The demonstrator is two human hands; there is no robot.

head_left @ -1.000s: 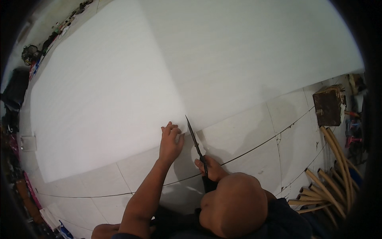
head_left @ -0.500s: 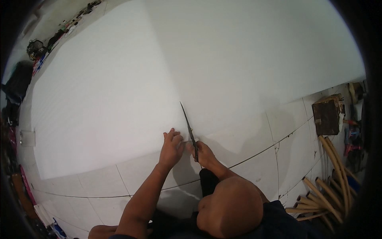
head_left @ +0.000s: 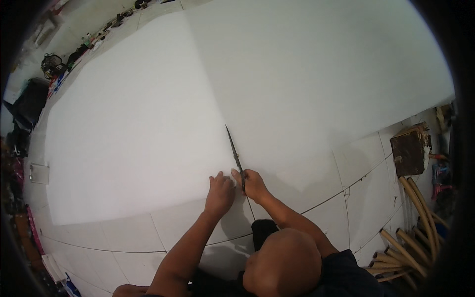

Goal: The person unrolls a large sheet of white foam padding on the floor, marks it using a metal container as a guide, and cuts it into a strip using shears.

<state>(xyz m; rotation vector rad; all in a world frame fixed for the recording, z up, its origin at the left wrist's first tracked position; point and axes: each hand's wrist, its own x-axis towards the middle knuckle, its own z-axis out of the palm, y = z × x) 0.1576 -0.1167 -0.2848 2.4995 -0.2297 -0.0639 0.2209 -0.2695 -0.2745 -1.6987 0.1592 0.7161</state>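
Note:
A large white sheet (head_left: 128,114) covers much of the tiled floor in front of me. A straight line runs down it from the far side, with a brighter left part and a greyer right part. My right hand (head_left: 254,185) is closed round the handles of dark long-bladed scissors (head_left: 234,153). Their blades point away from me along that line, with the tip over the sheet. Just left of the handles, my left hand (head_left: 220,194) rests its bent, slightly parted fingertips on the sheet near its front edge. Its thumb is hard to make out.
White floor tiles (head_left: 316,218) show along the sheet's near side. To the right stand a worn brown box (head_left: 409,151) and a bundle of tan tubes (head_left: 419,213). A small fan (head_left: 52,65), a black bag (head_left: 30,101) and assorted clutter line the left side.
My left hand has come slightly nearer to me and toward the scissors, its fingers less spread. The scissors keep nearly the same place and direction. The whole view has shifted a little.

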